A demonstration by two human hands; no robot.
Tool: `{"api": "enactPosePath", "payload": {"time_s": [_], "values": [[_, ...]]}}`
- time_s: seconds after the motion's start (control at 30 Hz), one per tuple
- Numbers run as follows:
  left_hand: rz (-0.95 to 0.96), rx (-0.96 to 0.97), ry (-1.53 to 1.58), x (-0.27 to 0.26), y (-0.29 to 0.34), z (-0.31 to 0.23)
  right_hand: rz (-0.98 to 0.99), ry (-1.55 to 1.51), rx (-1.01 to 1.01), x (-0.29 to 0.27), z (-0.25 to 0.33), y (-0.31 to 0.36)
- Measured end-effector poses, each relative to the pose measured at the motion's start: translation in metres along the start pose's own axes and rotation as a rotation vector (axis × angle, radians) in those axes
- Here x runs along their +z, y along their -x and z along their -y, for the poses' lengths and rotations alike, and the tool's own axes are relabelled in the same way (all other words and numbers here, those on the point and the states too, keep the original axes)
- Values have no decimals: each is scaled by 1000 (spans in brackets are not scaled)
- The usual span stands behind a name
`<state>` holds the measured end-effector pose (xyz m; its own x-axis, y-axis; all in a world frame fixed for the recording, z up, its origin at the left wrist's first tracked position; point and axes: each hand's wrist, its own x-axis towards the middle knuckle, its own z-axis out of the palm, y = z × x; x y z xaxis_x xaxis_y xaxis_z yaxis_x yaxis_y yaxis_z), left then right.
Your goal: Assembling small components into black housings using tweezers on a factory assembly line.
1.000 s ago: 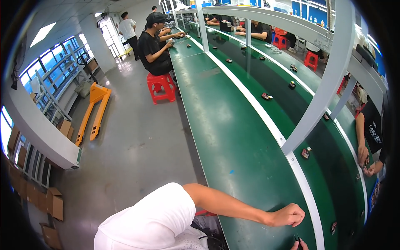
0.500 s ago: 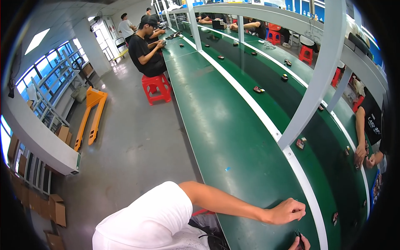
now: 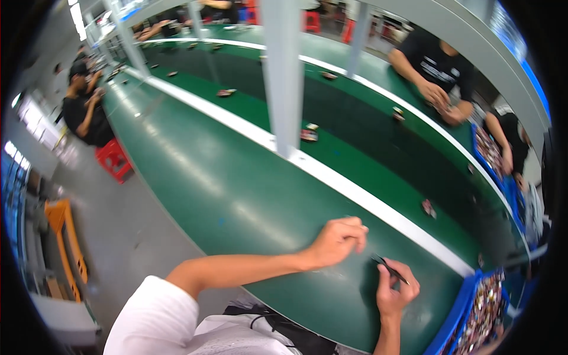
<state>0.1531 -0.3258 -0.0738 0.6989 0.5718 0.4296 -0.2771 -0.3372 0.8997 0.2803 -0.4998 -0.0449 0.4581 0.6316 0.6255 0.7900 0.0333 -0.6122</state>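
My left hand (image 3: 338,241) hovers over or rests on the green work table (image 3: 201,195); its fingers are curled in, and whatever lies inside them, if anything, is hidden. To its right, my right hand (image 3: 396,293) is closed around dark tweezers (image 3: 391,271), whose tips point up and left toward my left hand. Nothing shows between the tips. A small blue scrap (image 3: 222,221) lies on the table to the left of my hands.
A white rail (image 3: 378,215) with a grey post (image 3: 283,77) separates the table from a conveyor belt (image 3: 367,142) carrying small parts (image 3: 428,208). A blue bin (image 3: 458,313) full of small parts stands at the right. Across the belt sits a co-worker (image 3: 441,71); another person (image 3: 83,109) sits far left.
The view has swung to the right, bringing the blue bin and my whole right hand with the tweezers into sight. My left hand stays curled.
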Motion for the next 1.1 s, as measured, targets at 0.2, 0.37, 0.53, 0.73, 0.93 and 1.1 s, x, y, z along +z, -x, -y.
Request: {"api": "enactPosePath", "payload": {"time_s": [0.2,0.37,0.53,0.73,0.93,1.1], "values": [[-6,-172,75,4,-3,-15,-31,15,-1,-10,-5,1],[-22,-360,203,7,-5,-22,-96,-4,9,-14,-6,4],[-12,-433,81,6,-14,-20,-116,-19,-30,-10,-11,7],[192,-445,-108,39,-97,-14,-137,-19,-40,-19,-17,9],[329,-432,-336,62,-200,47,-229,-40,-114,-10,-25,12],[437,-481,-510,70,-230,69,-263,-52,-96,-15,-25,7]]}}
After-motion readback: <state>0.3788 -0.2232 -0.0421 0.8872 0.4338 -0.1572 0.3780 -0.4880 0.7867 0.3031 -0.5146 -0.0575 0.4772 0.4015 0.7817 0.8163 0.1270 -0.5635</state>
